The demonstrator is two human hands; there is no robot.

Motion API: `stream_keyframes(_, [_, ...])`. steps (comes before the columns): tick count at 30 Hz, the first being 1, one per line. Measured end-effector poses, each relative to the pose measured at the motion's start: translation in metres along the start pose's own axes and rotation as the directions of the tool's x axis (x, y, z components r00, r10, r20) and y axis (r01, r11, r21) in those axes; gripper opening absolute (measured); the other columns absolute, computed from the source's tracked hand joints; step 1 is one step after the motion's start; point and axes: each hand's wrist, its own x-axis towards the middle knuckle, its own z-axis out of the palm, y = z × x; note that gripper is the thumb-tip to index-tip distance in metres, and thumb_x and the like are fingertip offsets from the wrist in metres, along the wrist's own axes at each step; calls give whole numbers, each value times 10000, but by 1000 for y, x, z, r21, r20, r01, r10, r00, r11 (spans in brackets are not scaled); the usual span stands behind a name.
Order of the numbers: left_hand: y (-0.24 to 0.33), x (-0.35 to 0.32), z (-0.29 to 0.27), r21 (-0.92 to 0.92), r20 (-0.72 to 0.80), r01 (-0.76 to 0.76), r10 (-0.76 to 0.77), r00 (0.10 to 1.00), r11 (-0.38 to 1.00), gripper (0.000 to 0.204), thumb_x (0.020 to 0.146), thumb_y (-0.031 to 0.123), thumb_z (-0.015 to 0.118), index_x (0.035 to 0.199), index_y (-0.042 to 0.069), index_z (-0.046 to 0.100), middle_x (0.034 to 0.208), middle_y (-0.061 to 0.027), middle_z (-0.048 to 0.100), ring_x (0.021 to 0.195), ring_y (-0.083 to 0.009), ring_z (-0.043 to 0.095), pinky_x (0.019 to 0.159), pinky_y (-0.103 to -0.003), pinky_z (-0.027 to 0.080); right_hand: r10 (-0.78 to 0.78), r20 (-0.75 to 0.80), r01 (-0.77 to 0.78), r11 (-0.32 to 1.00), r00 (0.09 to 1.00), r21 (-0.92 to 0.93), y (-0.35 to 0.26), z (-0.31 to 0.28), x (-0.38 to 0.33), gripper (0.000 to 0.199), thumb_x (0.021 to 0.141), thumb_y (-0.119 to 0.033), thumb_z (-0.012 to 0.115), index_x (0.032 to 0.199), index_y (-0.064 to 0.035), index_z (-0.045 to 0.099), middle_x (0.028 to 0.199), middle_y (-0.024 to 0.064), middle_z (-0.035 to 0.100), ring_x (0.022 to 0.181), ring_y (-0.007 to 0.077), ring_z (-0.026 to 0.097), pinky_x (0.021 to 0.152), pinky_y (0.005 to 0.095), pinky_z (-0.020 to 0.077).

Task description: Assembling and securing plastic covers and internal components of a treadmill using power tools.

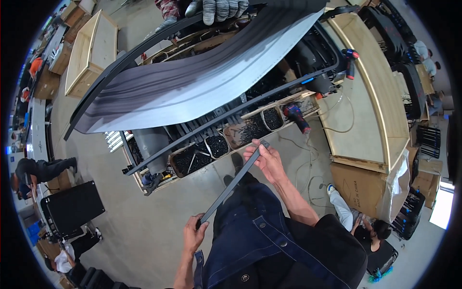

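Note:
A long, straight dark grey bar slants across the front of my body. My left hand is closed round its lower end. Near its upper end, my right hand pinches the bar between thumb and fingers. Beyond my hands stands a workbench, with a large curved grey sheet and a black frame strip over it. Another long dark bar lies across the bench in front of the sheet.
Bins of small dark fasteners line the bench's near edge. A red and dark power drill sits beside them, and another power drill farther right. A co-worker's gloved hand grips the far side. Wooden crates and cables flank the bench.

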Motion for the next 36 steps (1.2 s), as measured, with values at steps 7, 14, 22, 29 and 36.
stream_keyframes(7, [-84,-63,-8,-553,346,379,-210,915,742,249,929,101,732,1147,-13,691,914,-32,675,833,-101,611,744,-290,515,-37,53,40,997,998,-59,-2,31,-27,409,1027,-256,601,1338,-13,492,1205,204,653,1052,301,698,934,461,587])
stream_keyframes(14, [-66,-39,-25,-796,339,329,-77,938,507,438,967,251,693,1296,-30,621,1031,-121,698,903,-188,706,808,-316,575,-242,50,247,957,969,-153,-40,-10,-11,396,1067,-364,510,1226,-5,554,1196,171,640,1061,265,648,975,444,528])
stream_keyframes(22, [-59,-5,-17,-816,264,159,115,958,555,422,952,255,722,1252,-29,635,1024,-117,721,786,-138,643,758,-281,537,-299,-35,292,947,954,-137,-73,51,-28,471,1077,-414,458,1387,-60,484,1289,156,615,1108,293,641,1012,455,525])
stream_keyframes(29, [28,73,57,-742,632,582,637,441,332,534,957,290,708,1368,-1,532,1138,-161,665,926,-178,651,735,-291,524,45,480,228,839,876,-494,-41,108,-148,328,910,-191,759,1158,-34,614,1118,105,690,999,204,649,913,369,509])
stream_keyframes(36, [105,149,73,-626,579,179,299,758,759,547,1013,415,606,1373,9,538,1255,-174,658,1135,-221,651,963,-370,537,-106,221,214,-72,970,-974,-84,-38,-147,271,966,-262,691,1034,-6,630,763,68,644,711,150,654,649,342,522])
